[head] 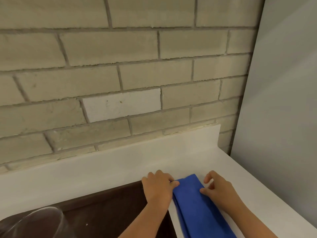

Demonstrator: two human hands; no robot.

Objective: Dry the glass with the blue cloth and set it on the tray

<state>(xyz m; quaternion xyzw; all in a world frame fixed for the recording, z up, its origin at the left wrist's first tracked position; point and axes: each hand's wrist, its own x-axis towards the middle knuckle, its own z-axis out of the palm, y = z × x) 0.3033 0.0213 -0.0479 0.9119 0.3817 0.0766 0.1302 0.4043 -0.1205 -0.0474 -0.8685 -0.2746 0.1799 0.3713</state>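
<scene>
Both hands at the blue cloth (197, 203) — glass (39, 222) untouched.
I see left hand (158, 184) pinching its left edge on the white counter (103, 170), right hand (218, 188) loosely curled, thumb touching the right edge — glass lower left over the brown tray (106, 208).

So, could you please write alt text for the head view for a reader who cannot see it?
Two hands are at a folded blue cloth lying on a white counter: the left hand pinches its left edge, the right hand touches its right edge. A clear glass shows over a dark tray at lower left.
</scene>
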